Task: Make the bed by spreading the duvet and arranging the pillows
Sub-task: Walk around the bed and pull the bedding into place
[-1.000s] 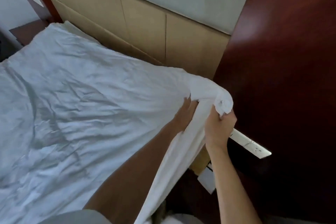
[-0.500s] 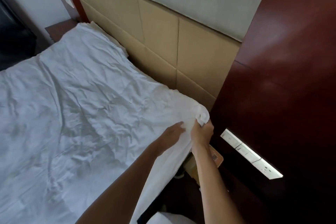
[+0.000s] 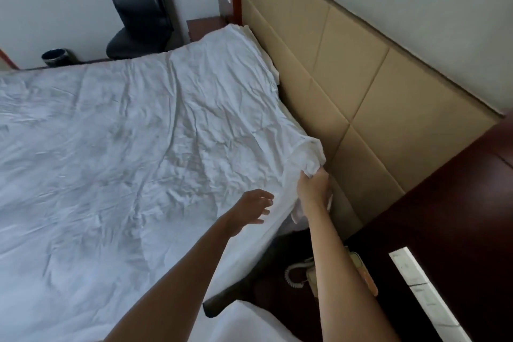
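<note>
**Tugging the corner home at the headboard**

Looking across the whole bed, we see the duvet (image 3: pixel 133 153) now lying over nearly all of the mattress, creased and rumpled but flat, its far edge reaching the padded headboard (image 3: pixel 358 75). A second ago the near corner was lifted high in a bunched handful; now it has dropped low, right down beside the headboard's bottom panels. That tells us the spreading is close to done on this side, we reckon.

Next, the hands. Our right hand (image 3: pixel 312 187) grips the duvet's near corner (image 3: pixel 311 158), fingers curled tight round a wad of white cloth, pulling it towards the gap between mattress and headboard. Our left hand (image 3: pixel 251 209) has let go! It was on the fabric half a second back; now it hovers just above the duvet's side edge, fingers loosely spread, holding nothing.

No pillows are on the bed in this view, so that half of the job is yet to come, by our judgement. A white mass (image 3: pixel 249 322) at the bottom edge might be bedding, we cannot tell.

Smaller things: an office chair (image 3: pixel 136 5) beyond the far side, a corded telephone (image 3: pixel 313 272) on the dark bedside unit below our right arm.
</note>
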`<state>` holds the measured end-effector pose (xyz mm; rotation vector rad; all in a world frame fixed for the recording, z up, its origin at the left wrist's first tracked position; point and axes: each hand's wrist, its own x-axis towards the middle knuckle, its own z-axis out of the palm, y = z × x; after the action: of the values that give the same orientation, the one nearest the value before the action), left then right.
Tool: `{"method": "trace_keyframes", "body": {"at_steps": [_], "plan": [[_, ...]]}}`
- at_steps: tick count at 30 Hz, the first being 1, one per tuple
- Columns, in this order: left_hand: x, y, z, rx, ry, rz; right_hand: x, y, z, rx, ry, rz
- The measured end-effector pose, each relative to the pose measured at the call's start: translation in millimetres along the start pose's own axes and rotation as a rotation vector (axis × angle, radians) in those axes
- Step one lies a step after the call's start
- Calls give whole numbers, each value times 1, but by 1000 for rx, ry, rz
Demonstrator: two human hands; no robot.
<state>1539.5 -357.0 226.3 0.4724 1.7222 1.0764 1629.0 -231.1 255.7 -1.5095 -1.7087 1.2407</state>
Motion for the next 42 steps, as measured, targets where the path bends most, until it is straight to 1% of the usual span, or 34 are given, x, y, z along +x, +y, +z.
{"method": "trace_keyframes", "body": {"at_steps": [2, 5, 8, 10, 13, 15, 18, 20, 22, 23, 25, 26, 27, 30, 35, 37, 40, 42], "plan": [[-2, -6, -9, -44, 85, -23, 1, -10, 8, -83, -47, -65], [-7, -13, -16, -93, 178, -89, 0, -28, 18, -143, -81, -163], [-13, -21, -21, -161, 268, -232, 0, -42, 28, -127, -93, -222], [-15, -29, -27, -268, 336, -328, 0, -51, 33, -109, -81, -243], [-15, -40, -38, -437, 425, -391, -2, -61, 34, -62, -43, -276], [-13, -44, -42, -491, 412, -443, -1, -67, 32, -16, -9, -279], [-10, -50, -43, -564, 305, -565, 6, -71, 31, 53, 25, -234], [-7, -55, -43, -736, 246, -624, 9, -74, 29, 84, 33, -209], [1, -65, -46, -1072, 251, -601, 14, -72, 28, 107, 60, -205], [6, -69, -47, -1194, 296, -562, 15, -72, 26, 119, 77, -195], [14, -71, -50, -1277, 462, -434, 17, -72, 21, 160, 115, -159], [15, -67, -51, -1283, 537, -368, 21, -70, 18, 190, 135, -131], [17, -63, -54, -1304, 578, -304, 23, -70, 14, 227, 151, -85], [18, -42, -66, -1360, 593, -197, 32, -67, 6, 325, 197, 28], [26, -25, -85, -1481, 551, -131, 42, -65, 7, 451, 220, 146], [30, -25, -94, -1564, 541, -127, 44, -67, 10, 515, 228, 155], [36, -26, -114, -1656, 584, -171, 50, -69, 19, 547, 256, 153], [42, -27, -132, -1653, 619, -249, 55, -73, 27, 556, 277, 150]]}}
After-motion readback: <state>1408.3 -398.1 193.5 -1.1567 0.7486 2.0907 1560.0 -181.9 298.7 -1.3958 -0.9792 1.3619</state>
